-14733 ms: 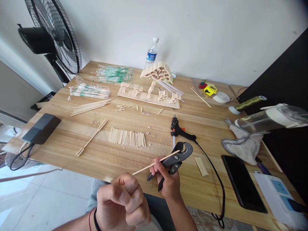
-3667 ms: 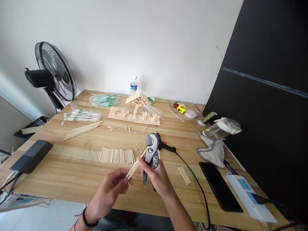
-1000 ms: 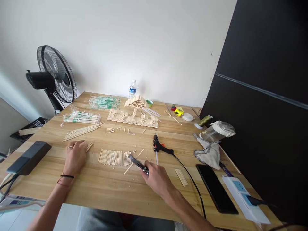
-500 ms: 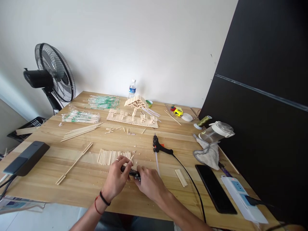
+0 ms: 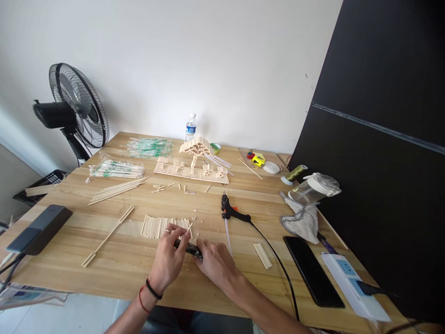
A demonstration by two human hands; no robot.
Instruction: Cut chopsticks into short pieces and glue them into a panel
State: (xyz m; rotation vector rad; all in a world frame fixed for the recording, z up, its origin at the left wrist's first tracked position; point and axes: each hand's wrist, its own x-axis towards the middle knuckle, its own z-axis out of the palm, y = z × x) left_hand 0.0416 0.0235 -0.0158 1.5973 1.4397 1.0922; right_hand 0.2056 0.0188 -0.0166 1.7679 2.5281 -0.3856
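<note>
Head view: on the wooden table point(image 5: 118, 264), a row of short wooden sticks point(image 5: 152, 226) is lying just beyond the left hand point(image 5: 169, 254), and the right hand point(image 5: 217, 263) is clenching dark hand shears point(image 5: 193, 250). Left fingers are pinching a single wooden stick point(image 5: 189, 228) at the tool's far end, hiding the blades. Cutting is seemingly forming the step in hand, the next move likely calling for a steady pinch and firm squeeze.
</note>
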